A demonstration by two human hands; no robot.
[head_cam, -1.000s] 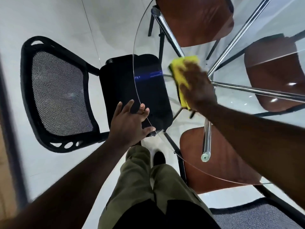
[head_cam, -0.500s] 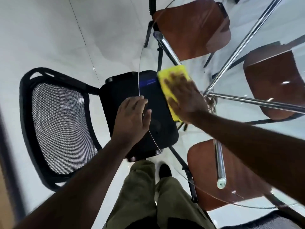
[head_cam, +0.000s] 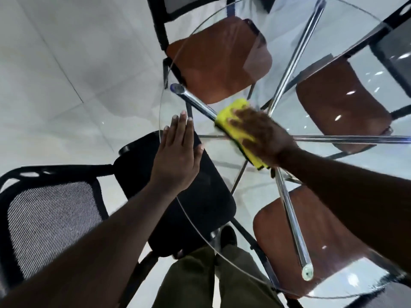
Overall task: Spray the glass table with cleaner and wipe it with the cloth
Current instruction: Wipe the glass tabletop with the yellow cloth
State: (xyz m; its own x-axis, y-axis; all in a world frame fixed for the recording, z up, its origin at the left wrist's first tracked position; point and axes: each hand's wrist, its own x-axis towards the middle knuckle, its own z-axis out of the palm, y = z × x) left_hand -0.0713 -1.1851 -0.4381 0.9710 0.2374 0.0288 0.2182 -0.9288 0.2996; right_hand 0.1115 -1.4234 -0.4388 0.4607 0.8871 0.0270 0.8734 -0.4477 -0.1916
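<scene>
The round glass table fills the right of the head view, with chrome legs crossing under its top. My right hand lies flat on a yellow cloth and presses it onto the glass near the table's middle. My left hand rests flat on the glass at the table's left edge, fingers straight and close together, holding nothing. No spray bottle is in view.
A black mesh-backed chair stands at the left, its seat partly under the glass. Three brown chair seats show through the top at the back, right and front. My legs are at the bottom, on pale floor tiles.
My right hand has slid the cloth from the table's left edge in toward the middle. My left hand has stretched out flat along the rim. The camera has tilted up over the table.
</scene>
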